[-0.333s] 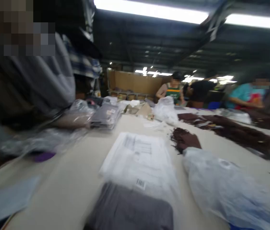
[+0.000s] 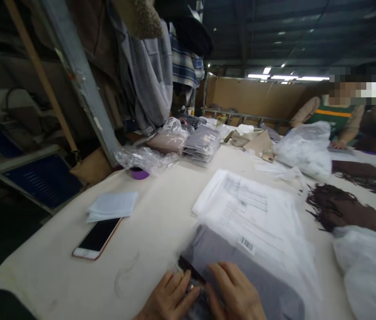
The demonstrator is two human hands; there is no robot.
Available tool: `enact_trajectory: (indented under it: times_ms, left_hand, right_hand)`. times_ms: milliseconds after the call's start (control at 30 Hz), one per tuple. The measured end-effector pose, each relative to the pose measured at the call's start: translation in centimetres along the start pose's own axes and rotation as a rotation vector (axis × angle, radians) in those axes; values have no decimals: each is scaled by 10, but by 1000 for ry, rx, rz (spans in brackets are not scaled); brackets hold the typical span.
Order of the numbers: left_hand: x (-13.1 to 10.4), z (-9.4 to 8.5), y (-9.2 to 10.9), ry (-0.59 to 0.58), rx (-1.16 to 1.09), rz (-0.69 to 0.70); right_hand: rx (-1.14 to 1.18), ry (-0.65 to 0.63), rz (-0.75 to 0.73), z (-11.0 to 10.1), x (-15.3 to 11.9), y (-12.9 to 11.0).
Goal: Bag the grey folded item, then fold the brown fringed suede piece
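Note:
A folded grey cloth (image 2: 241, 271) lies at the bottom centre, with clear plastic around it and a barcode label (image 2: 247, 245) near its upper edge. My left hand (image 2: 171, 295) is at its lower left corner, fingers curled on crumpled plastic. Beside it, my right hand (image 2: 232, 289) rests over the cloth with bent fingers, its thumb by a dark strip (image 2: 191, 269) between the hands. What the right fingers grip, if anything, cannot be made out. Printed white plastic bags (image 2: 257, 209) lie just beyond the cloth.
A phone (image 2: 97, 239) lies under pale paper sheets (image 2: 114, 205) on the left. Behind are a purple tape roll (image 2: 139, 174) and packed grey cloths (image 2: 202, 143). Fringed brown cloth (image 2: 344, 206) and a plastic bag (image 2: 371, 266) lie right. A person (image 2: 333, 115) stands across the table.
The view has turned left and down, bringing the phone and both my hands into sight at the grey cloth. The table's left edge now shows.

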State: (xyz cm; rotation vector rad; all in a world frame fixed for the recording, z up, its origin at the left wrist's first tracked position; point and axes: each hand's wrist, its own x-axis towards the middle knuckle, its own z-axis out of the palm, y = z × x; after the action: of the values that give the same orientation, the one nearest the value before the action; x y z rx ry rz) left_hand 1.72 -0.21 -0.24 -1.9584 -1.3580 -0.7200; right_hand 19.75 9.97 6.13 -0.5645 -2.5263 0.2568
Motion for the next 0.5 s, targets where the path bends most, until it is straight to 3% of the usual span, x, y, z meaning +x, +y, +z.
enact_trajectory:
  times_ms: [100, 167, 267, 367, 500]
  left_hand:
    - [6, -1, 6, 45, 29, -69]
    - [7, 1, 8, 132, 40, -95]
    - [3, 3, 6, 135, 36, -72]
    - [-2, 3, 3, 117, -2, -50]
    - [-7, 4, 1, 117, -101, -34]
  right_hand:
    - [-108, -62, 14, 30, 50, -21]
    - [-154, -119, 42, 48, 64, -30]
    - [-180, -244, 19, 69, 73, -33]
    - [-156, -365, -36, 79, 82, -30]
    - [-87, -467, -145, 78, 94, -29]
